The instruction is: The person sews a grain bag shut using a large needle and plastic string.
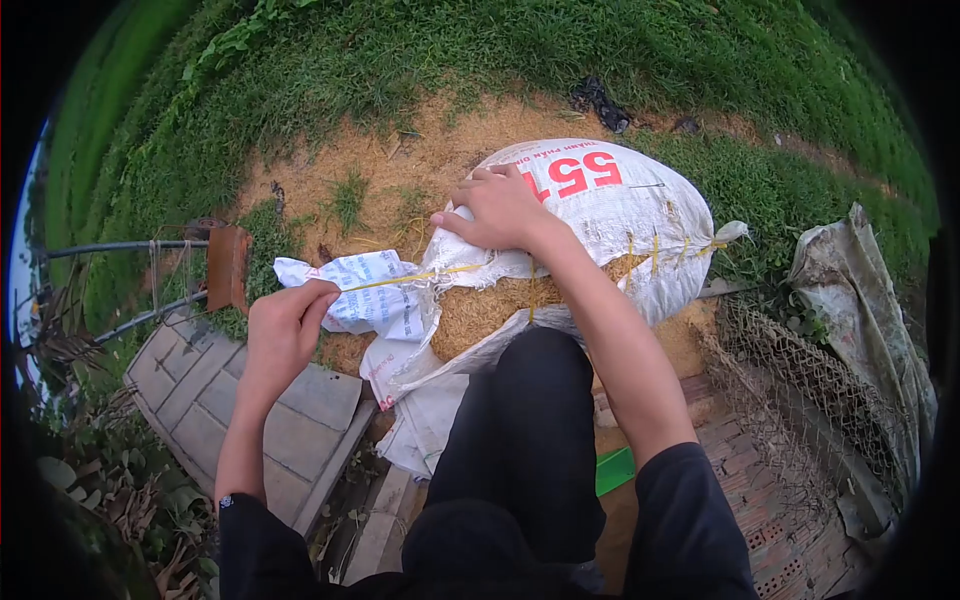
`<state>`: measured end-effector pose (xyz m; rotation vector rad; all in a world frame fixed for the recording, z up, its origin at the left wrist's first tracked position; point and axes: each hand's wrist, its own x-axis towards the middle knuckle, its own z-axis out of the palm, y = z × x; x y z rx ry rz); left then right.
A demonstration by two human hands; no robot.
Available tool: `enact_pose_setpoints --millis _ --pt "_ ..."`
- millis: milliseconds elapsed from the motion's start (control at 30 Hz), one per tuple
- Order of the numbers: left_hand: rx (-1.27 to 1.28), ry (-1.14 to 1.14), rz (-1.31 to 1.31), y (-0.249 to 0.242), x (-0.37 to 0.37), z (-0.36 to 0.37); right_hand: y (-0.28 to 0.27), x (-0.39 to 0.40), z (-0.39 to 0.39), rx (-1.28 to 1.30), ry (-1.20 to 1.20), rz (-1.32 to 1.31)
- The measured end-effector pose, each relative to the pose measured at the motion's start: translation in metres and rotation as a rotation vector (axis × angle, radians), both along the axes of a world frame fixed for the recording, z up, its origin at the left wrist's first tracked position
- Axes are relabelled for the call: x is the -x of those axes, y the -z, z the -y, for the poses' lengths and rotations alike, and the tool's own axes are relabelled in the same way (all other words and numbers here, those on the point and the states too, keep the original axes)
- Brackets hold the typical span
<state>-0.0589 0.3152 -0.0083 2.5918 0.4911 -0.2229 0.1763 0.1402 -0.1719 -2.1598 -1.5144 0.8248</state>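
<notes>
A large white woven sack (650, 215) with red print lies on its side, full of rice husks (485, 315) that show through its long open slit. Yellow twine (425, 275) laces across the slit toward the right end. My left hand (285, 325) pinches the free end of this twine and holds it taut, left of the sack. Pressed on top of the sack, my right hand (497, 210) lies with its fingers spread near the left end of the slit. My knee, in black trousers (540, 390), rests against the sack's near side.
Paving slabs (270, 400) and a rusty metal piece (229, 268) on a bar lie left. Netting (810, 370) and a grey tarp (860, 300) are at right, above bricks (760, 480). A green object (614, 470) is below. Spilled husks and grass (450, 50) lie beyond.
</notes>
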Motion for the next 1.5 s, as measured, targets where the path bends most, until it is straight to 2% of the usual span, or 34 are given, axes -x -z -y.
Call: enact_pose_setpoints --millis 100,133,167,300,433,567,733,933,1000,1033,1100,1167,1233,1267,1300,1367,1433,1467,1500 --pt "0.037 -0.049 0.021 -0.003 0.014 0.008 0.004 -0.006 -0.005 -0.031 0.038 0.013" --pt "0.045 -0.052 0.035 -0.005 0.016 0.014 0.002 -0.014 -0.011 0.038 0.003 -0.031" --pt "-0.006 -0.048 0.078 -0.009 0.016 0.02 0.0 -0.021 -0.016 0.106 -0.029 -0.079" --pt "-0.141 -0.026 0.138 -0.011 0.016 0.017 0.002 -0.028 -0.022 0.104 -0.02 -0.065" --pt "-0.163 0.01 0.224 0.007 0.001 -0.007 0.005 -0.029 -0.019 0.125 -0.04 -0.066" --pt "-0.145 0.052 0.216 0.012 -0.006 -0.015 -0.002 -0.02 -0.001 0.085 -0.042 -0.043" --pt "0.017 -0.168 -0.029 0.013 0.036 -0.013 0.003 0.004 0.006 0.0 0.052 0.023" --pt "0.109 -0.237 -0.02 0.007 0.054 0.01 -0.004 -0.016 -0.006 0.082 0.047 -0.035" --pt "0.232 -0.373 -0.007 0.006 0.058 0.024 -0.003 -0.015 0.003 -0.135 0.164 -0.104" --pt "0.232 -0.383 -0.014 0.005 0.061 0.03 -0.011 -0.012 0.013 -0.132 0.155 -0.113" --pt "0.326 -0.519 -0.046 0.001 0.066 0.044 -0.046 -0.003 0.051 -0.365 0.335 -0.154" --pt "0.384 -0.566 -0.033 -0.001 0.076 0.061 -0.07 0.013 0.091 -0.451 0.454 -0.077" --pt "0.479 -0.618 0.04 -0.002 0.085 0.078 -0.065 0.032 0.13 -0.493 0.537 0.013" --pt "0.484 -0.609 0.035 -0.005 0.089 0.087 -0.062 0.043 0.147 -0.537 0.619 0.109" --pt "0.514 -0.613 0.072 -0.007 0.091 0.096 -0.06 0.056 0.161 -0.532 0.628 0.116" --pt "0.543 -0.612 0.108 -0.016 0.088 0.114 -0.06 0.083 0.183 -0.557 0.823 0.112" --pt "0.564 -0.431 0.034 -0.03 0.079 0.13 -0.068 0.109 0.187 -0.565 0.852 0.065" --pt "0.559 -0.427 0.028 -0.033 0.072 0.139 -0.073 0.12 0.186 -0.573 0.875 0.023" --pt "0.582 -0.314 0.041 -0.034 0.065 0.15 -0.082 0.129 0.182 -0.576 0.821 0.016"
